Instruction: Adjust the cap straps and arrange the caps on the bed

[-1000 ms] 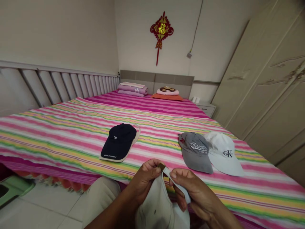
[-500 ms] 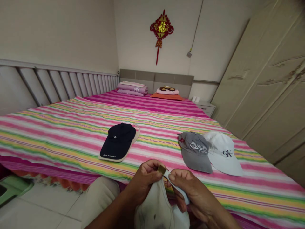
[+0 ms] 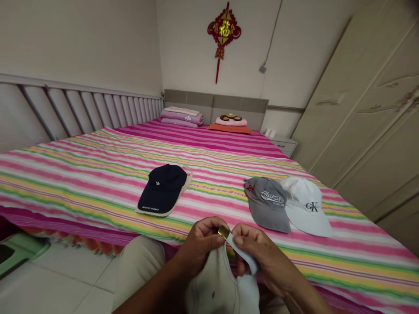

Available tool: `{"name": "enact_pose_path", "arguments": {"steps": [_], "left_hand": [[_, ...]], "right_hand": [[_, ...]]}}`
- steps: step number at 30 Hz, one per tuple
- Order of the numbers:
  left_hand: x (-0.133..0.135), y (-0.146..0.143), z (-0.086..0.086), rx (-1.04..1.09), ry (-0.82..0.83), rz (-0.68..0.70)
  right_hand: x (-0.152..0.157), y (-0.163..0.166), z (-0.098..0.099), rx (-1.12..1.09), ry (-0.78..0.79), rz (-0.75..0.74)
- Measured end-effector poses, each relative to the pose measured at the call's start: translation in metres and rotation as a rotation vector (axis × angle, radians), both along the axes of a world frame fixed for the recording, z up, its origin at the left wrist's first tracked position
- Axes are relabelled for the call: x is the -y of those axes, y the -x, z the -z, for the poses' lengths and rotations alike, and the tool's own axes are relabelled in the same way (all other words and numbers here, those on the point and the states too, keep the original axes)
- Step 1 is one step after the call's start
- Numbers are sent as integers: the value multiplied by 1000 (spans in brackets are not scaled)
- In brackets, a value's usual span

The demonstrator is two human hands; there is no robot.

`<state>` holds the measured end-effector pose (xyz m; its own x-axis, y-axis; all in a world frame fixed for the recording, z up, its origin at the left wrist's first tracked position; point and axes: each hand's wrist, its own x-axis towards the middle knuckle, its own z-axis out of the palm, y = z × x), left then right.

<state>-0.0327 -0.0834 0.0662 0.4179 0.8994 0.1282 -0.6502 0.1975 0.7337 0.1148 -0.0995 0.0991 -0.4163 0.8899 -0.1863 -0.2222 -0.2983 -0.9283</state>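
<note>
A pale cap (image 3: pixel 214 279) hangs between my hands at the bottom of the head view, over my lap. My left hand (image 3: pixel 203 240) is closed, pinching the cap beside the gold metal buckle (image 3: pixel 224 232) of its back strap. The light strap (image 3: pixel 245 254) runs from the buckle into my right hand (image 3: pixel 258 250), whose thumb and fingers grip it. Part of the cap is below the frame. On the bed ahead lie a navy cap (image 3: pixel 163 187) with a beige edge, a grey cap (image 3: pixel 268 203) with white lettering, and a white cap (image 3: pixel 309 205) partly behind the grey one.
The striped bedsheet (image 3: pixel 108 174) spreads ahead of me. Folded purple bedding (image 3: pixel 183 117) and a pink folded item (image 3: pixel 231 122) lie near the headboard (image 3: pixel 238 104). A railing (image 3: pixel 98 111) borders the left, a wardrobe (image 3: pixel 360 131) the right. A green stool (image 3: pixel 24 253) stands lower left.
The whole view has shifted slightly, with the bed and caps a little higher. My right hand has moved closer to the buckle along the strap; both hands keep their hold.
</note>
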Motion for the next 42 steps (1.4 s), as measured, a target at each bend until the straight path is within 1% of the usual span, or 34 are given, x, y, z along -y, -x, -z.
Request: {"name": "enact_pose_path", "arguments": {"steps": [2, 8, 14, 17, 21, 27, 33, 37, 42], "left_hand": [[-1, 0, 3, 6, 10, 3], [-1, 0, 9, -28, 24, 66], [-1, 1, 8, 21, -34, 91], [-1, 0, 7, -7, -65, 67], [-1, 0, 9, -9, -53, 9], [-1, 3, 11, -2, -14, -40], [-2, 3, 14, -40, -33, -8], [-1, 3, 14, -91, -52, -33], [-1, 2, 9, -188, -87, -71]], "right_hand": [[0, -2, 1, -36, 7, 28], [0, -2, -2, -75, -71, 106], [-1, 3, -1, -67, -67, 73], [-1, 5, 2, -73, -79, 94], [0, 3, 3, -45, -53, 95], [2, -5, 0, 95, -31, -52], [1, -4, 5, 111, -43, 5], [-3, -4, 5, 98, -26, 11], [-5, -5, 2, 49, -13, -12]]}}
